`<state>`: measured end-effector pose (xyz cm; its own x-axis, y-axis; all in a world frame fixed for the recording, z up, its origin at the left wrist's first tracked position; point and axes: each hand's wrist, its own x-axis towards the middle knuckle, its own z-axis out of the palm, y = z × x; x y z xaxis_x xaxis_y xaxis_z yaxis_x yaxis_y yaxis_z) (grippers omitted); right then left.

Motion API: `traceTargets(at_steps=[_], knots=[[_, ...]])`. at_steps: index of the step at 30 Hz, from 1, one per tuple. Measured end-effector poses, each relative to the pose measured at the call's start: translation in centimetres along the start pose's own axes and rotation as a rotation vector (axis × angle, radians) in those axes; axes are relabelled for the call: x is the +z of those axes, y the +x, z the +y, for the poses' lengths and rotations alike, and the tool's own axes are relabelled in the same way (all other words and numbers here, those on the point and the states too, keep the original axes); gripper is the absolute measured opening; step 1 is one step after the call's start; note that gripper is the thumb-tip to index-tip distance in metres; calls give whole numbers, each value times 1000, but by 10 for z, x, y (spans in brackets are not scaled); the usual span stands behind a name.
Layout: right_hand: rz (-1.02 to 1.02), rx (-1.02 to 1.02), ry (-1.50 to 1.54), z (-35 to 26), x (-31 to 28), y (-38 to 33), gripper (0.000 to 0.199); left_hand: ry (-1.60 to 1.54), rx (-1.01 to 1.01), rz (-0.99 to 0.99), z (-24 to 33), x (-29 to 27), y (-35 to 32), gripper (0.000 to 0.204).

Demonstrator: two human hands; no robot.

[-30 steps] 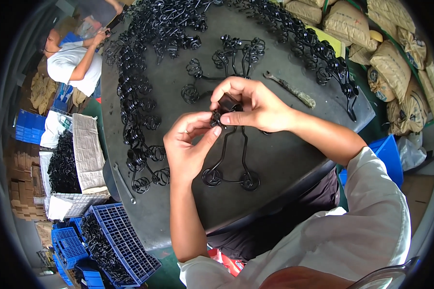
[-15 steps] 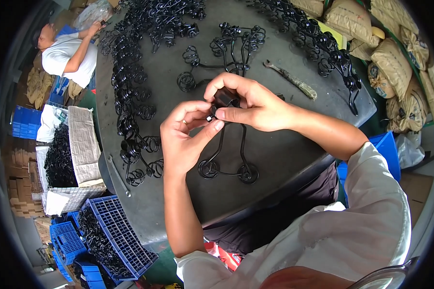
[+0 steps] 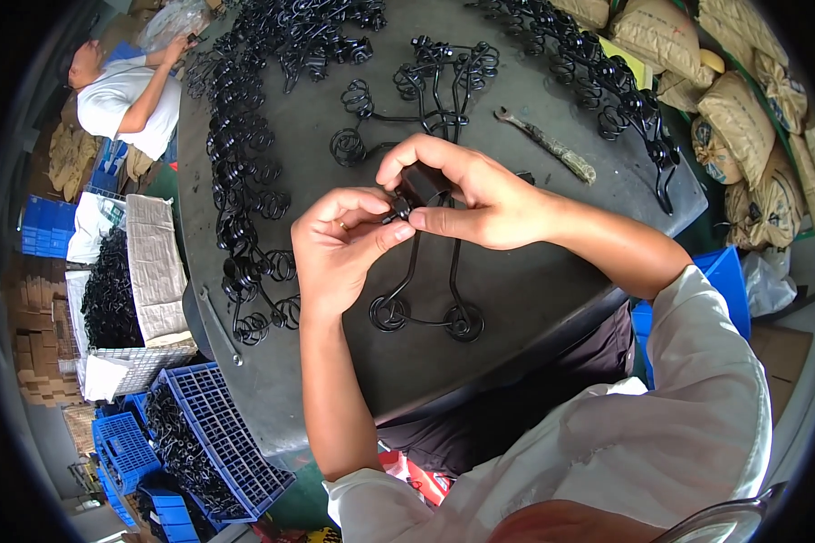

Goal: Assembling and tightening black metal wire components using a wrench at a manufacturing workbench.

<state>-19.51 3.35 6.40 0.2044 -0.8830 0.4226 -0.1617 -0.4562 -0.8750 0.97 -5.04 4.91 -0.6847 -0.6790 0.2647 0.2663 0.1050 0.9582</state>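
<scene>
Over the table's middle, my right hand [image 3: 480, 201] grips a dark, short cylindrical part [image 3: 423, 184] between thumb and curled fingers. My left hand [image 3: 340, 244] meets it from the left, with thumb and fingertips pinching a small black fitting [image 3: 396, 212] at the cylinder's near end. The fitting's exact kind is too small to tell. Beneath both hands lies a black bent-wire frame with coiled ends [image 3: 410, 319], its middle partly hidden by them. More coiled black wire pieces [image 3: 444, 83] lie just beyond my fingers.
Black coiled parts line the dark table [image 3: 335, 376] at left and far right. An open-end wrench with a wrapped handle [image 3: 552, 149] lies right of centre; another wrench [image 3: 219, 328] lies by the left edge. Blue crates [image 3: 222, 434] stand at left. A co-worker [image 3: 127, 95] is at far left.
My left hand has shifted slightly left, and the small fitting has turned between its fingertips. My right hand still holds the cylindrical part in nearly the same place.
</scene>
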Motion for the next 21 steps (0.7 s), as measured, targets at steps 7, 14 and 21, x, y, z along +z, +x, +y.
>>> traceTargets(at_steps=[7, 14, 21], knots=[[17, 26, -21, -7, -1, 3, 44, -119, -27, 92, -3, -6, -2, 23], [127, -8, 255, 2, -5, 4, 50, -351, -103, 179, -3, -1, -3, 22], [133, 87, 364, -8, -11, 6, 40, -264, -57, 195, -9, -4, -3, 21]])
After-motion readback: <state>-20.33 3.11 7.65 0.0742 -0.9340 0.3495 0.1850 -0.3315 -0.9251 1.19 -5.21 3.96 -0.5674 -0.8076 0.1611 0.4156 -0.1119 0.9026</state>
